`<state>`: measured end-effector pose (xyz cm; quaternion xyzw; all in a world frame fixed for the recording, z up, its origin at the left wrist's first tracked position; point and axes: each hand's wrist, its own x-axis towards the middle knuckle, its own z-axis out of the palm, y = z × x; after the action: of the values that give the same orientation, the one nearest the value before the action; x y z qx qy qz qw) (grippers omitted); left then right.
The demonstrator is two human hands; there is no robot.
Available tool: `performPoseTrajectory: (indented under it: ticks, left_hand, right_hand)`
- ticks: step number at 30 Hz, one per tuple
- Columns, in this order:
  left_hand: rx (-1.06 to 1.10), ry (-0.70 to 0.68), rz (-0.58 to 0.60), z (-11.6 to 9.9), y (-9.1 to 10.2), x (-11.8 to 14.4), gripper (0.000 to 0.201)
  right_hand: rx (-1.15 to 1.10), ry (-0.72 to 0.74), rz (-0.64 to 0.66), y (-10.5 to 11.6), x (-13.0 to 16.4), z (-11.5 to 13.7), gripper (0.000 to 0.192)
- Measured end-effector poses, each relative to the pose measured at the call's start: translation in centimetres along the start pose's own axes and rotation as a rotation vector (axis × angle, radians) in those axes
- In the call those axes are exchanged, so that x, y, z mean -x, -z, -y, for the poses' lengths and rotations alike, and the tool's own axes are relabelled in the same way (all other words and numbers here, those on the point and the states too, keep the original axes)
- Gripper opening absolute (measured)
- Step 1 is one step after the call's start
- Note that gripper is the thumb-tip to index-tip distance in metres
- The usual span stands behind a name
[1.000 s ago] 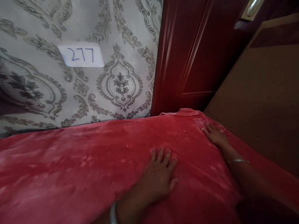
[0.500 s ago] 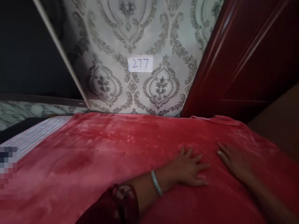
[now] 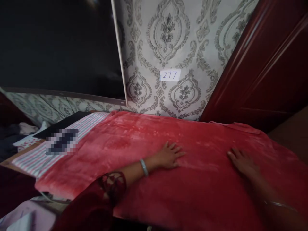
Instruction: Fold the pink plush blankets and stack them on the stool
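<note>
A red plush blanket [image 3: 144,189] lies spread over a table-like surface. Flat on its middle rests my left hand [image 3: 168,155], with the fingers spread and a silvery bangle [image 3: 144,167] on the wrist. Farther right, my right hand [image 3: 243,162] also touches the plush, its fingers stretched out and slightly blurred. Nothing is held in either hand. Under the blanket's left edge a striped cloth [image 3: 31,163] shows.
A large black TV screen [image 3: 60,48] stands at the back left. A paper marked 277 [image 3: 170,75] is on the patterned wall [image 3: 166,35]. At the right is a dark red wooden door or panel [image 3: 260,70]. A pixelated dark patch [image 3: 62,142] covers something on the striped cloth.
The view has swung left, showing more of the screen and striped cloth. My left hand has slid left over the blanket, so the hands are farther apart. My right hand stays on the right side.
</note>
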<state>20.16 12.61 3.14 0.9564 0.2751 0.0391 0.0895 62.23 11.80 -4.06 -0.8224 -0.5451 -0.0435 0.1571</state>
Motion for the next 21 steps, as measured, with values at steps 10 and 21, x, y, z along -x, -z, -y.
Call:
performPoseTrajectory:
  ticks: [10, 21]
  left_hand:
    - [-0.026, 0.518, -0.270, 11.3, 3.3, 17.6, 0.039]
    - [-0.040, 0.685, -0.465, 18.6, 3.4, 20.9, 0.028]
  right_hand:
    - [-0.371, 0.400, 0.014, -0.3, 6.7, 14.9, 0.051]
    - [-0.606, 0.351, -0.136, -4.0, 6.7, 18.9, 0.048]
